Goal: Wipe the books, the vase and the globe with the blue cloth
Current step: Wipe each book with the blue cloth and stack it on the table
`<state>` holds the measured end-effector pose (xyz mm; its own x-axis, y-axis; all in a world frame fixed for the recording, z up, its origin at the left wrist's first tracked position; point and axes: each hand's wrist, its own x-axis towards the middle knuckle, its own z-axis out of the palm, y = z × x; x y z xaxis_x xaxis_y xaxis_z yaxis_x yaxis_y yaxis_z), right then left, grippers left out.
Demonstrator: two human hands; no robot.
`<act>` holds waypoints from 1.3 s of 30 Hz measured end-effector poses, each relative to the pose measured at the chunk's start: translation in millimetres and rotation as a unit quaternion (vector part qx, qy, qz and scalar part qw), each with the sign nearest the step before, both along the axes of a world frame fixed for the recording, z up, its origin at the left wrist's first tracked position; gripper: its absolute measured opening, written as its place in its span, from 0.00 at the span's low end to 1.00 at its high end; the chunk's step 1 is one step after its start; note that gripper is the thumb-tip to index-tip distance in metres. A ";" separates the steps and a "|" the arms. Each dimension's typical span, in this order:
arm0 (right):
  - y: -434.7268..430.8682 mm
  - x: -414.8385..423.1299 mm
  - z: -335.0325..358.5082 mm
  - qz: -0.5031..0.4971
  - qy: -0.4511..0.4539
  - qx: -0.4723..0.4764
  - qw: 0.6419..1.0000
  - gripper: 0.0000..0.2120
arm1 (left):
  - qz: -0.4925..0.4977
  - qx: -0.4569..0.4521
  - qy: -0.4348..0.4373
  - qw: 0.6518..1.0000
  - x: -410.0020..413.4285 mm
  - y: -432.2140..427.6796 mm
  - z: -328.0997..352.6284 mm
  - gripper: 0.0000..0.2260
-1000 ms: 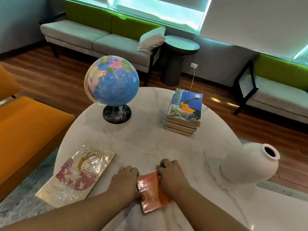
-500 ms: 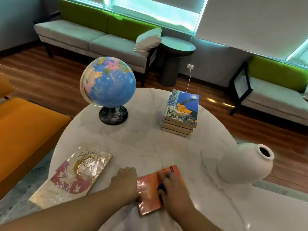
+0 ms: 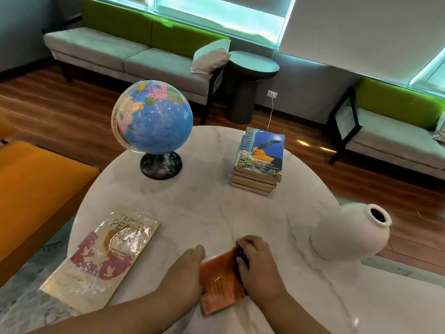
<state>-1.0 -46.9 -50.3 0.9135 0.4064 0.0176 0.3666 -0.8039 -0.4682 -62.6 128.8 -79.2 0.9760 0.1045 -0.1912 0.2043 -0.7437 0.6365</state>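
Head, left hand point(image 3: 185, 273) holding orange book point(image 3: 220, 283), cloth point(image 3: 240, 255) under right hand point(image 3: 261, 266)

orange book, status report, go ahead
Left hand holds orange book at its left edge. Right hand grips blue cloth, pressed on the cover. Vase stands apart to the right, not in the way.

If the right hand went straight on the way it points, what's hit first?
Probably nothing: the right hand points across bare table into the gap between globe and book stack, though depth is unclear.
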 end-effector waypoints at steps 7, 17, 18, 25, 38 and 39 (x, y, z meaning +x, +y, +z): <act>17.0 -9.1 20.6 0.153 0.030 -0.017 0.988 0.22 | 0.000 -0.030 -0.027 0.999 -4.7 -1.2 9.9 0.13; -6.3 -1.2 -8.3 -0.063 0.012 -0.004 0.998 0.20 | -0.004 0.008 -0.023 1.000 0.9 -1.3 4.6 0.13; 0.3 -10.7 -9.9 -0.024 0.031 0.011 0.999 0.22 | -0.007 0.017 -0.021 1.000 2.6 0.5 4.0 0.13; -19.8 -14.2 -9.4 0.156 0.048 -0.047 0.986 0.28 | -0.015 0.054 0.058 0.997 13.7 9.2 3.0 0.20; -38.9 -40.4 -46.2 0.245 -0.003 -0.042 0.969 0.30 | -0.039 0.089 0.112 0.989 23.0 10.2 8.0 0.28; -49.3 -35.0 -43.6 0.230 -0.006 -0.022 0.973 0.28 | -0.039 0.088 0.113 0.989 22.6 10.5 8.9 0.28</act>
<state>-36.0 -96.2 -93.9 0.6345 0.7729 0.0010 0.6979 -0.5724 -0.4306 -40.0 139.4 -70.3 0.9165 0.0822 -0.3915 0.2652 -0.8575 0.4409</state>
